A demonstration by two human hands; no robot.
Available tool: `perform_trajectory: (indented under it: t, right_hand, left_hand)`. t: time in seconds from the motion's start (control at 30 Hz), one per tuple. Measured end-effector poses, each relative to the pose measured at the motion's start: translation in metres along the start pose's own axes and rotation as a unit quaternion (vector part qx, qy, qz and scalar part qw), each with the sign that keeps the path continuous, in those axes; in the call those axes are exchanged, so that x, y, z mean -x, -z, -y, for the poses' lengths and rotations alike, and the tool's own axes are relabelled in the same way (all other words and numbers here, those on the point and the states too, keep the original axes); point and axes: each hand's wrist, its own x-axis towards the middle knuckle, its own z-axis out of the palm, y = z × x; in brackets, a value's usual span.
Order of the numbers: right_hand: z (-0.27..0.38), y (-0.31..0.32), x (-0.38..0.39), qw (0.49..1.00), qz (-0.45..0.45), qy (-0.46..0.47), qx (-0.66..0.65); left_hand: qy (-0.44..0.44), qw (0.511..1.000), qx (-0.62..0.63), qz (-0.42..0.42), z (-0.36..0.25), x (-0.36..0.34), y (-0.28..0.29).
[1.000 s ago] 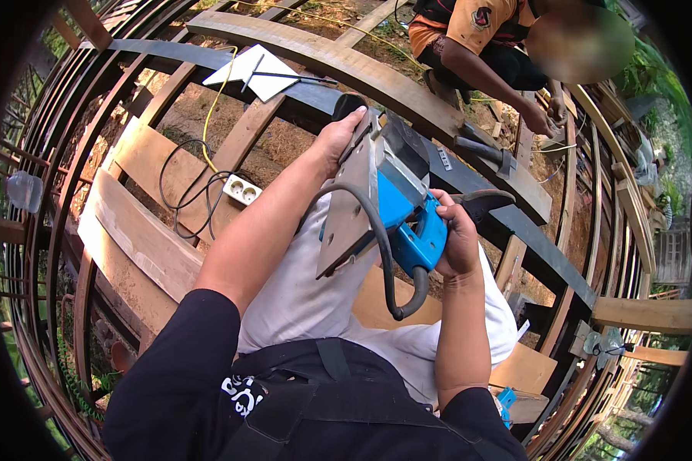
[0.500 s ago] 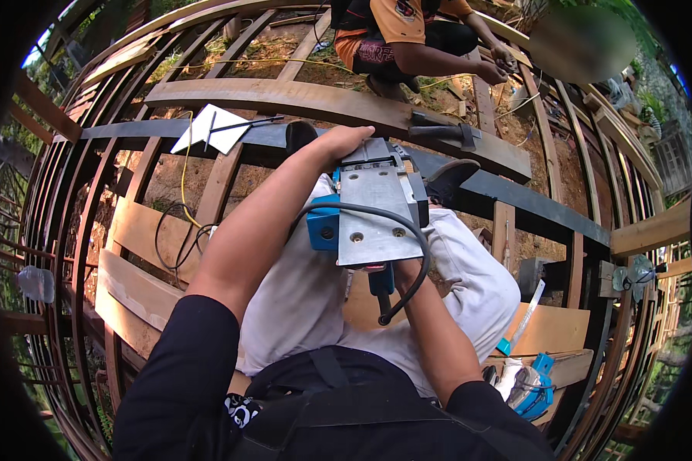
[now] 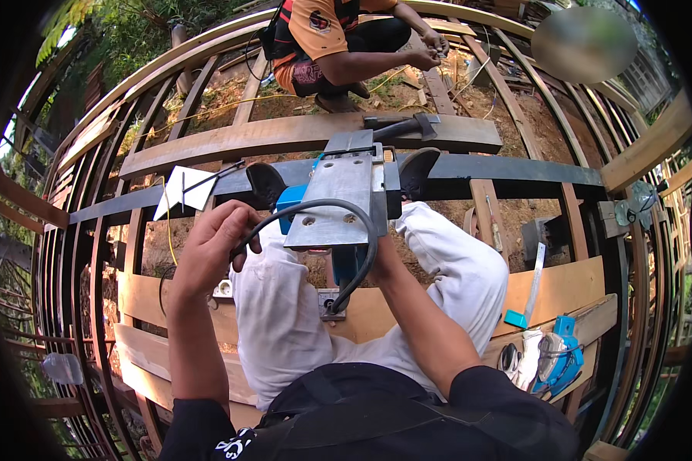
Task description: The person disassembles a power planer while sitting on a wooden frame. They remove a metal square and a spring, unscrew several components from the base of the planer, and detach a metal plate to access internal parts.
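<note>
Fingers (image 3: 244, 218) of the left hand (image 3: 214, 240) were curled, closed loosely on the black power cord (image 3: 327, 204); the right hand (image 3: 387, 252) was largely hidden beneath the electric hand planer (image 3: 333, 188), so its finger closure could not be told; the planer was sole-up above the gap between the legs (image 3: 281, 307); judged heavy, rigid, slick on its metal sole, it was best gripped by the blue handle (image 3: 349, 263).

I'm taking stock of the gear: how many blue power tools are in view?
2: the electric planer in the person's right hand, and another blue power tool on the planks at lower right. More may be hidden.
</note>
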Motion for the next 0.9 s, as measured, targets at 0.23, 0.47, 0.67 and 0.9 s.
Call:
perform_trajectory:
  t: [0.23,0.47,0.67,0.9]
  right_hand:
    - [0.012,0.002,-0.007,0.997,0.003,0.051,-0.055]
    - [0.015,0.029,-0.014,0.996,0.063,0.014,-0.061]
    - [0.028,0.015,-0.008,0.996,0.055,0.049,-0.05]
    - [0.021,0.036,-0.016,0.947,0.25,-0.036,-0.196]
  left_hand:
    - [-0.287,0.894,0.155,0.307,-0.012,0.051,0.027]
    - [0.077,0.916,-0.127,0.372,0.033,0.051,0.024]
    - [0.079,0.977,0.092,0.176,0.06,-0.003,0.009]
    - [-0.065,0.963,0.163,0.206,0.085,-0.089,-0.072]
